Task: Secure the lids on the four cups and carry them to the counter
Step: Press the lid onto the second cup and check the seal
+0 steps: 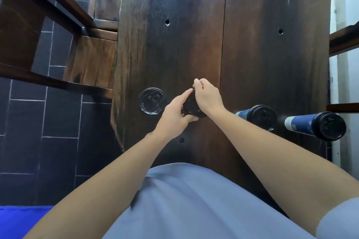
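Directly beneath both sets of fingers a black lid (191, 105) is being seated on a cup whose body is hidden below it, so its long axis is judged to run straight down, away from the camera. The left hand (172, 116) is curled round the lid's near-left rim, forefinger stretched along the edge; the right hand (206, 97) is bent over the far-right rim, fingertips pinched at the edge. Neither hand is nearer: the lid is held between them. A downward press is therefore called for. To the left of the fingers, just beside them, another lidded cup (152, 101) is seen from above. Well to the right, two blue cups (258, 116) (314, 125) with lids stand on the dark wooden table (174, 25).
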A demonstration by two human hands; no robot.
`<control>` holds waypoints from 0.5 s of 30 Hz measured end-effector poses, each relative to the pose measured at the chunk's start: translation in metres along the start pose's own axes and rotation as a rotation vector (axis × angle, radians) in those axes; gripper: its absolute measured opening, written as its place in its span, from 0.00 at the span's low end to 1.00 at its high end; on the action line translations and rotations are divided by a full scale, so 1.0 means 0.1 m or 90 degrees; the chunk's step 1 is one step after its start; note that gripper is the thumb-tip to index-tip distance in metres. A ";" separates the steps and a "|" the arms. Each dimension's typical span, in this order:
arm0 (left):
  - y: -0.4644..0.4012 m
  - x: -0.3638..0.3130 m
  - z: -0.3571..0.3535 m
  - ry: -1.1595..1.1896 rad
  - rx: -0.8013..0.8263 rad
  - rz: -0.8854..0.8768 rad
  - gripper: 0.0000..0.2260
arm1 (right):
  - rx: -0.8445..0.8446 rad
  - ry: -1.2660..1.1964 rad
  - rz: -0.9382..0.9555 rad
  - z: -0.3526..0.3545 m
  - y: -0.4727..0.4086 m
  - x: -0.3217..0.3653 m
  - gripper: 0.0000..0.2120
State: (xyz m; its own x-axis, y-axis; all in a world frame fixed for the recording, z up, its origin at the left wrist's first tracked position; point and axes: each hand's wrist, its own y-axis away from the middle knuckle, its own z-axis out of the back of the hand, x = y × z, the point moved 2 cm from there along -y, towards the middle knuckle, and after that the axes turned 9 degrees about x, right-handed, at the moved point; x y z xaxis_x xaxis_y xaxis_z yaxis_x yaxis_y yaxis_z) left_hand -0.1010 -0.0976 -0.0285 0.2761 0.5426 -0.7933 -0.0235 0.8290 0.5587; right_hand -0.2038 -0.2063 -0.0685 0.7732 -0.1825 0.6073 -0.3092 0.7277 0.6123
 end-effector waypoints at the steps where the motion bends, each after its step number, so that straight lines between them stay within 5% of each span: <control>1: 0.00 0.01 -0.01 -0.007 0.001 -0.001 0.37 | 0.036 -0.055 0.015 0.07 0.02 -0.03 0.14; 8: -0.03 0.07 -0.05 -0.046 0.004 -0.005 0.37 | 0.216 -0.082 0.185 0.32 0.31 -0.47 0.38; 15: -0.07 0.06 -0.02 -0.074 0.007 0.010 0.36 | 0.230 -0.053 0.224 0.28 0.31 -0.53 0.42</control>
State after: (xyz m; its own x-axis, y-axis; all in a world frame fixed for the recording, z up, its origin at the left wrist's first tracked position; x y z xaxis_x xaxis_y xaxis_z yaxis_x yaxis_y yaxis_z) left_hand -0.1014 -0.0997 -0.0377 0.3850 0.5359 -0.7514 -0.0179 0.8183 0.5745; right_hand -0.2697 -0.1925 -0.0674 0.5461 -0.0302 0.8372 -0.7257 0.4821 0.4908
